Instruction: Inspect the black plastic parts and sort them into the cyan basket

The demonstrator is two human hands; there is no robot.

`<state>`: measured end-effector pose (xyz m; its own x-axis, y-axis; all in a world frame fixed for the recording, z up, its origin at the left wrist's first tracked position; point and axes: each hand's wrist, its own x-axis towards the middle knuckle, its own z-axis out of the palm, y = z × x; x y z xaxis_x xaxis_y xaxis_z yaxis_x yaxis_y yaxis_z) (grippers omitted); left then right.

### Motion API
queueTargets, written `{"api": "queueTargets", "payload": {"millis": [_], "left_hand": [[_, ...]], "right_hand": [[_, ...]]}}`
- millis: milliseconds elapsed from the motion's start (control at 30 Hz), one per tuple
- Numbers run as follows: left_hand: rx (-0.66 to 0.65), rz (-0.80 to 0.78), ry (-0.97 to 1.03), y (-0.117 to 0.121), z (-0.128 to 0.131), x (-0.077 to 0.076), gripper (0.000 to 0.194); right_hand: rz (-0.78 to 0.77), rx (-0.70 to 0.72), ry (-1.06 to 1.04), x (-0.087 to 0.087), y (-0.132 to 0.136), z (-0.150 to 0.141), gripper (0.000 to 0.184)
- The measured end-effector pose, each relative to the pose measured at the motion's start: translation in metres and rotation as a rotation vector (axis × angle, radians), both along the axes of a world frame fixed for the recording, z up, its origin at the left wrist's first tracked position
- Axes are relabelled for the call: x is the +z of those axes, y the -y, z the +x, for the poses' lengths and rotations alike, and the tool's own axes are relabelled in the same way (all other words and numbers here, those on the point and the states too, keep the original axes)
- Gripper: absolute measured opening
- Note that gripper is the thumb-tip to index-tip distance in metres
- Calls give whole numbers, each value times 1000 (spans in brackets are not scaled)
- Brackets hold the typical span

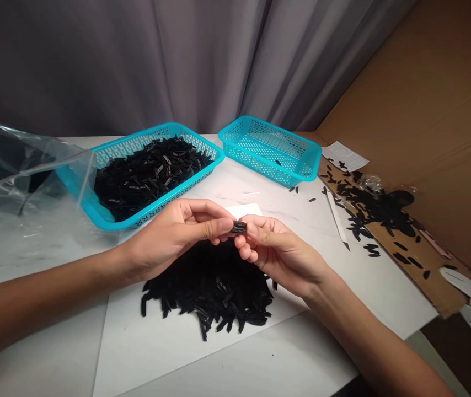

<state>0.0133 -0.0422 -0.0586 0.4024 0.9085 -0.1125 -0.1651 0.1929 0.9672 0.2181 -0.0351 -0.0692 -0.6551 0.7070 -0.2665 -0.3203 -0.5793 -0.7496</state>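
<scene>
Over a black pile [219, 292] on white paper [136, 347], left hand [173, 234] and right hand [287, 251] each pinch one end of a small black piece [240, 226] between fingertips [224, 225], probably to steady it. Heaped basket [113, 225] sits beyond left hand, likely for easy reach; second basket [256, 161], just beside, probably keeps its black bit [278, 162] apart.

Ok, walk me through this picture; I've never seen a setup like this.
There is no machine: a camera worn on a person's head looks forward and down at their bare hands. The left hand and right hand together hold a small black part. Beneath them, a heap of black pieces lies on a white sheet. Beyond are two blue baskets: the left basket holds many similar pieces, the right basket very little. At far left is a clear plastic bag.
</scene>
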Motion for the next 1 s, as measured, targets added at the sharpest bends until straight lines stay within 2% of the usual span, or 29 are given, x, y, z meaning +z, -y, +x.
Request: {"api": "queueTargets", "payload": {"millis": [67,167,200,267,333,400,467,500,567,633,767,900,933,1000], "left_hand": [[47,123,-179,-6,-8,10,8],[285,401,-452,-18,-27,29,10],[382,467,-536,-21,-34,36,10],[475,613,-736,-27,-48,46,13],[507,776,-1044,-31,-60,50,18],[494,884,-1407,-34,-69,51,26],[428,888,-1646,-37,-75,48,32],[387,872,-1690,-38,-76,46,32],[333,871,-1674,-38,-74,43,31],[309,932,-1611,-36,-70,42,28],[215,1086,-1448,-29,-61,43,21],[138,1144,-1337,-24,-56,42,20],[81,1133,-1303,-23,-54,40,20],[-114,1061,-1195,-21,-49,35,17]], "right_hand": [[185,-64,158,1,-1,2,15],[693,-169,579,-2,-4,5,17],[875,-169,726,-3,-5,5,17],[1151,-89,943,-8,-5,5,26],[1257,65,1031,-14,-3,3,50],[1257,200,1040,-18,1,0,71],[1245,264,1033,-20,5,-3,83],[1249,270,1032,-21,6,-4,88],[1274,270,1028,-23,8,-6,93],[1320,255,1025,-24,9,-8,90],[1357,223,1019,-27,7,-12,61],[1381,183,1010,-28,6,-16,31],[1390,173,1004,-28,6,-16,26],[1400,158,984,-30,5,-17,18]]}}
